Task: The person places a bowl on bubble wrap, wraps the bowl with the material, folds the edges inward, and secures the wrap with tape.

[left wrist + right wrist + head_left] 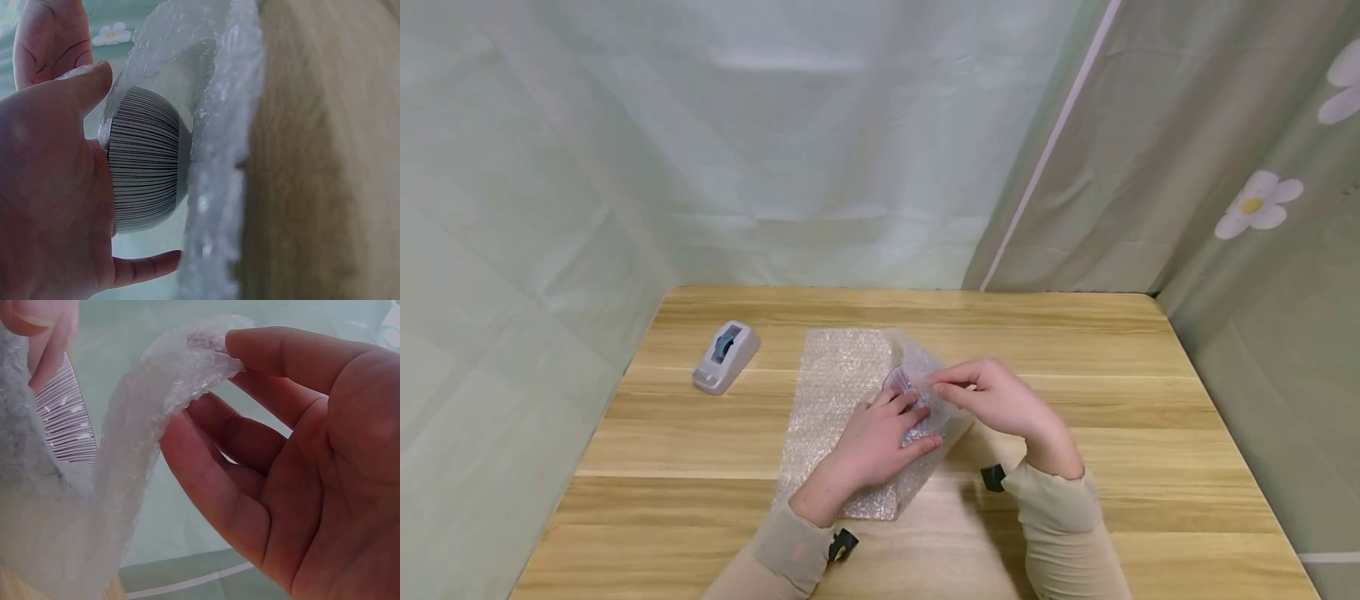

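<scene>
A sheet of bubble wrap point(838, 367) lies on the wooden table, its right side lifted and folded inward. On it stands an upright bowl point(145, 162) with dark thin lines down its white side, narrow foot downward. My left hand point(878, 440) rests over the top of the bowl with fingers spread, the thumb pressing the folded wrap at the rim. With thumb and index finger, my right hand point(1000, 400) pinches the edge of the raised flap point(137, 419), just right of the bowl. In the head view, the left hand and wrap hide much of the bowl.
A white tape dispenser point(726, 358) with a blue core stands on the table point(685, 450) to the left of the wrap. Pale curtains point(850, 150) hang behind the table and along its sides. Black wrist-camera pieces point(842, 546) show beside both sleeves.
</scene>
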A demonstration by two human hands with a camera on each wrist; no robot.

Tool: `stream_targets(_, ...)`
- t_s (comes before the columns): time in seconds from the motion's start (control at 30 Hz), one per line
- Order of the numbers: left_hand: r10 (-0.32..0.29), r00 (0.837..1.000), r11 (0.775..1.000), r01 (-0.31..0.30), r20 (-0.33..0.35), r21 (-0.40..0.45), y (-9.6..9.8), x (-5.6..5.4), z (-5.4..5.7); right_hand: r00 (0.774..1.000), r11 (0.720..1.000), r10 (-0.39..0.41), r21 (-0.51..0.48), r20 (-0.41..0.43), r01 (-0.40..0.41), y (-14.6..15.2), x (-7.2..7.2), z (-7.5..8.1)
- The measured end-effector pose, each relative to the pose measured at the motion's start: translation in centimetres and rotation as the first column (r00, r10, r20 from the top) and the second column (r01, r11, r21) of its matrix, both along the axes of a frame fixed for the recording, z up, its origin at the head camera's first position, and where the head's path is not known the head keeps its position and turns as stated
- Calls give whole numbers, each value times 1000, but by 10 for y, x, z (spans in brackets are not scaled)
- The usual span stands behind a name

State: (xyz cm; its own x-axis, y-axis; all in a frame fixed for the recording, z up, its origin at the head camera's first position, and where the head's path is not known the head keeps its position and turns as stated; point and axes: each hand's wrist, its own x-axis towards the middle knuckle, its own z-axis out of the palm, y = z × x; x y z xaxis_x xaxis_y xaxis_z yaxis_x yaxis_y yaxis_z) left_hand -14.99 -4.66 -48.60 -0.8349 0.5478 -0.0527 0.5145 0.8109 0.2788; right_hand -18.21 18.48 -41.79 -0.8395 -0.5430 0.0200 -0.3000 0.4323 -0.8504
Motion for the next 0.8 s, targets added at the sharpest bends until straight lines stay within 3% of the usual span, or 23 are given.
stream_targets(0.4, -26, 999, 999, 27, -23, 20, -6, -1, -3, 999, 989, 37, 140, 24, -40, -17, 3, -10)
stream_targets(0.53, -27, 1000, 999, 27, -11, 33, -7, 0, -2, 998, 980, 60, 191, -3, -58, -23, 3, -13)
stream_targets(0.8, -42, 999, 998, 43, -9, 44, -6, -3, -2, 999, 963, 28, 270, -46, -14, -28, 2, -16)
